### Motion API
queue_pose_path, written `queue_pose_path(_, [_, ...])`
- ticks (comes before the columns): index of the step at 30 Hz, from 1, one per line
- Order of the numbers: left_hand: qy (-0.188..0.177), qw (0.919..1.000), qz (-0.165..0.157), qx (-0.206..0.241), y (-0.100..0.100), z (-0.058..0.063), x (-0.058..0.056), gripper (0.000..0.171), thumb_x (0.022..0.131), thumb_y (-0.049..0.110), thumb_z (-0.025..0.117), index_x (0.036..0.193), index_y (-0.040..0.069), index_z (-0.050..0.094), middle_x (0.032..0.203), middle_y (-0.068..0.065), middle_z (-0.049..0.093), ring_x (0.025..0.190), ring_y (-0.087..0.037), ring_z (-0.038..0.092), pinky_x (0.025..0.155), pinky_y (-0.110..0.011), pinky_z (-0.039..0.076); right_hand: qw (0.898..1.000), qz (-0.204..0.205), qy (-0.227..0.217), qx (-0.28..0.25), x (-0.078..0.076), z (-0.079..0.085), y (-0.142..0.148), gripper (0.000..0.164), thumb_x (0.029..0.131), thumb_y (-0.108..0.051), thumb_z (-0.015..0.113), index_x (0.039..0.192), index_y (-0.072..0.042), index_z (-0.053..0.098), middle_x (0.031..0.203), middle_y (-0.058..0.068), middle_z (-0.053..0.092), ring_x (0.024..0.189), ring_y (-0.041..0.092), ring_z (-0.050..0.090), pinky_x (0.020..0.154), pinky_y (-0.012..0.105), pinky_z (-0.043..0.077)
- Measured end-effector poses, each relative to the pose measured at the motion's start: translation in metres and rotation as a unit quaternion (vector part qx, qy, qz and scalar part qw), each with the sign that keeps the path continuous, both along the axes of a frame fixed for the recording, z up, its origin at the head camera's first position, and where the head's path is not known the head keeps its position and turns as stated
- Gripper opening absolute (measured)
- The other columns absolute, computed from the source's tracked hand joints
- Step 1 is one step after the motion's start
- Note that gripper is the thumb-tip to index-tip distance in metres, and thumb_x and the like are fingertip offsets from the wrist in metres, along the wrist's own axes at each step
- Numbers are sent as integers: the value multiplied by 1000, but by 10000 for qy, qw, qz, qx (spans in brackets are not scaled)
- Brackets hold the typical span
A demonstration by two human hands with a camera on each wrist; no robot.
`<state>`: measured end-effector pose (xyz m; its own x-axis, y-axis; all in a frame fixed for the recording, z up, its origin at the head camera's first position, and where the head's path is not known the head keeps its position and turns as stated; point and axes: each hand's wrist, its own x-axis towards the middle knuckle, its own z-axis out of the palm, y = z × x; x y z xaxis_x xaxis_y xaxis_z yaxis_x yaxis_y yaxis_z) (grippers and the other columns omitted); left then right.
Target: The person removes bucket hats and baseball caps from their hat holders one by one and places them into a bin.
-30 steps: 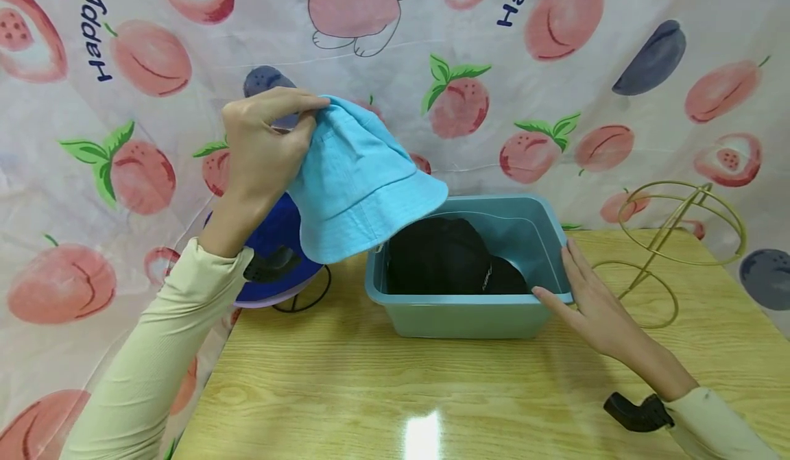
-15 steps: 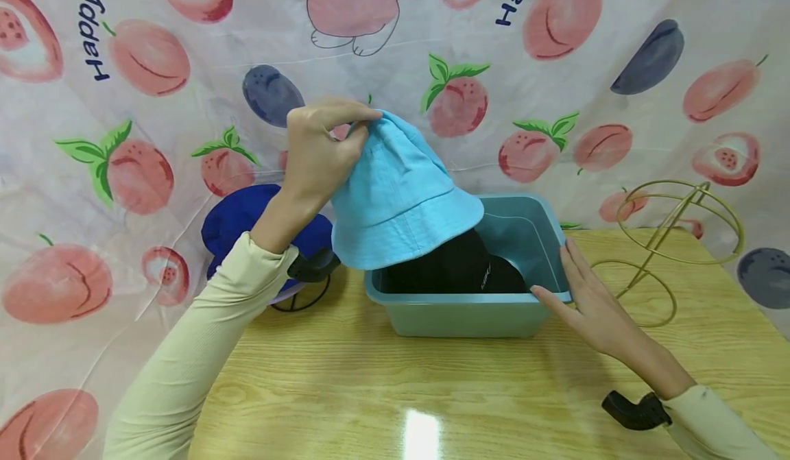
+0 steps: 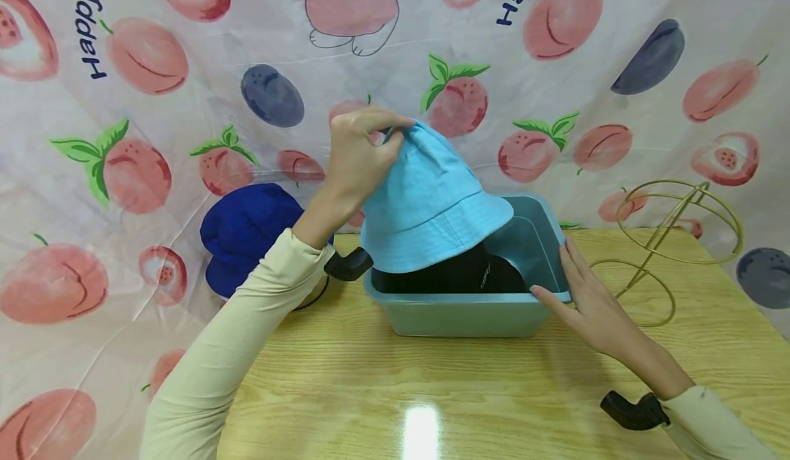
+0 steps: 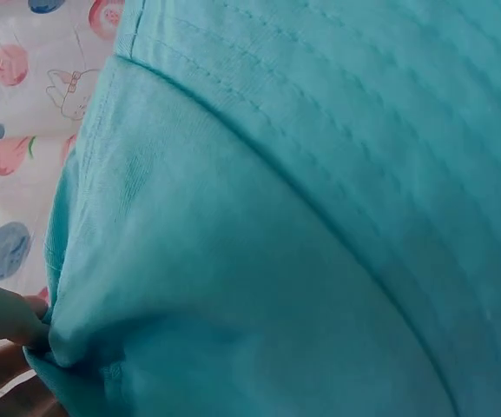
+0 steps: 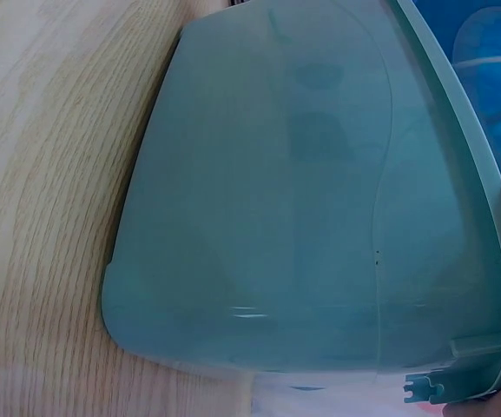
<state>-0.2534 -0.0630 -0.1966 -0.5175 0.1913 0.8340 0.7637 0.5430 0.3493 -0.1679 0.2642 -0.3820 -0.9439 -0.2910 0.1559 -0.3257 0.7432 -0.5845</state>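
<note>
A light blue bucket hat (image 3: 432,199) hangs from my left hand (image 3: 364,155), which pinches its crown between thumb and fingers. The hat is tilted over the left part of a teal plastic bin (image 3: 469,316), and its cloth fills most of the left wrist view (image 4: 233,208). Inside the bin lies a black cap (image 3: 503,275), partly hidden under the hat's brim. At the bin's right end my right hand (image 3: 589,306) rests on the rim with its fingers fairly straight. The right wrist view shows the bin's outer wall (image 5: 267,200) close up.
Left of the bin, a dark blue hat (image 3: 247,234) sits on a stand, partly behind my left forearm. A gold wire stand (image 3: 660,247) is on the wooden table (image 3: 345,384) at the right. A fruit-print cloth (image 3: 469,7) hangs behind.
My left hand has carried the light blue hat rightward and slightly down, from near the dark blue hat to above the bin. The right hand has stayed on the bin.
</note>
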Motion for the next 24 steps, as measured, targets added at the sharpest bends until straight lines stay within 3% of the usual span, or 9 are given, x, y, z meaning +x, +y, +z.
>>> queue_pose_path(9, [-419,9991,-14,114,20,-15,-7,19,83,-5,57,84,-1,76,80,-11,71,74,-16,63,71,-28,50,10000,46,13,-56,0,1,0,86,96,-39,53,151,-6,-3,157,4,-13,141,40,0,100,69,15])
queue_pose_path(18, [-886,9944,568,-12,42,-38,-16,19,81,-4,59,82,3,77,80,-8,71,73,-15,61,66,-23,45,9998,104,131,-54,-2,1,-2,86,95,-37,54,151,-4,-2,157,6,-13,140,43,3,98,69,17])
queue_pose_path(24, [-1050,9924,611,-179,52,-54,-16,19,82,-3,58,84,2,76,82,-9,70,75,-16,62,66,-23,46,9998,73,156,-47,-1,1,-2,86,95,-37,55,151,-5,-2,157,7,-12,140,44,4,96,71,18])
